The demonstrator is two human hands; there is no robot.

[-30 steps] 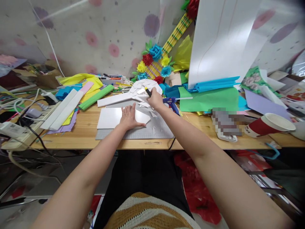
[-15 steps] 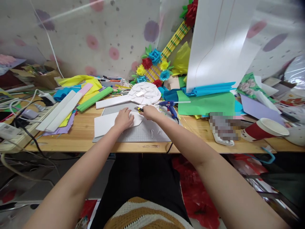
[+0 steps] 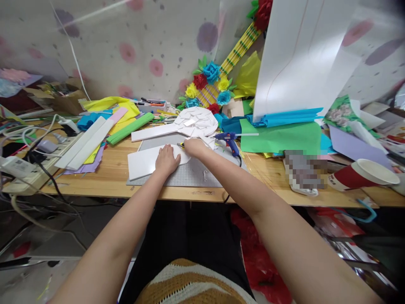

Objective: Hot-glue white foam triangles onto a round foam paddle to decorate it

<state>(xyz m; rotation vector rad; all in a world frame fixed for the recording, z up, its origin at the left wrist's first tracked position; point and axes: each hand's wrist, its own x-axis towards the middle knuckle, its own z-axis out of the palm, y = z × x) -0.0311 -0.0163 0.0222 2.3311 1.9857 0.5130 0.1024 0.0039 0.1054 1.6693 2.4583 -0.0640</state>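
My left hand (image 3: 167, 160) lies flat with its fingers spread on a white foam board piece (image 3: 140, 164) that has a rounded right end. My right hand (image 3: 193, 147) is closed around a yellow-and-black utility knife (image 3: 181, 145), held at the board's far edge near the rounded end; its blade is too small to make out. Beneath the board is a grey cutting mat (image 3: 198, 176) with small white scraps on it. Just beyond my hands rests a white paddle-shaped piece (image 3: 201, 121) with scraps heaped on its round end.
A blue glue gun (image 3: 232, 145) with a white stick lies right of the mat. Farther right are green sheets (image 3: 281, 137), a blurred-out object (image 3: 303, 173) and a paper cup (image 3: 360, 175). Crepe paper (image 3: 129, 128) and a power strip (image 3: 41, 164) lie left. A flowered guitar shape (image 3: 218, 80) leans behind.
My right hand and the knife have shifted slightly left along the board's far edge. The left hand stays on the board. The whole view has swung a little to the left.
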